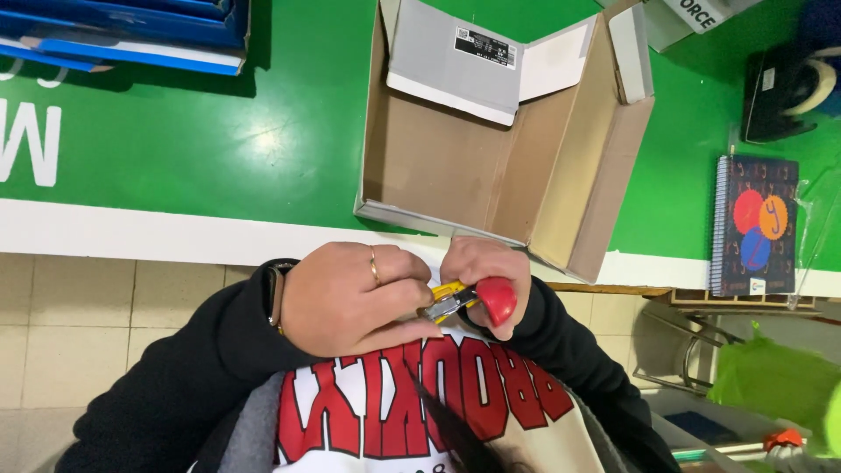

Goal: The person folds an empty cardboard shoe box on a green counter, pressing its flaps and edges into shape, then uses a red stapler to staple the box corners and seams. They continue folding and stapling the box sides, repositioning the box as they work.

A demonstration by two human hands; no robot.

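My left hand (350, 298), with a ring on one finger and a watch at the wrist, is closed around a small yellow and metal tool (448, 298). My right hand (491, 276) pinches a round red piece (498, 300) at the tool's other end. Both hands are held together close to my chest, just below the table's white edge. Right above them lies an open cardboard box (455, 166) with a grey flap folded inside; nothing else shows in it.
The table top is green (263, 131) with a white front edge. Blue folders (131, 35) lie at the far left. A spiral notebook (755, 226) and a black tape dispenser (780, 92) sit at the right. A chair frame (683, 350) and a green bag (775, 381) are at the lower right.
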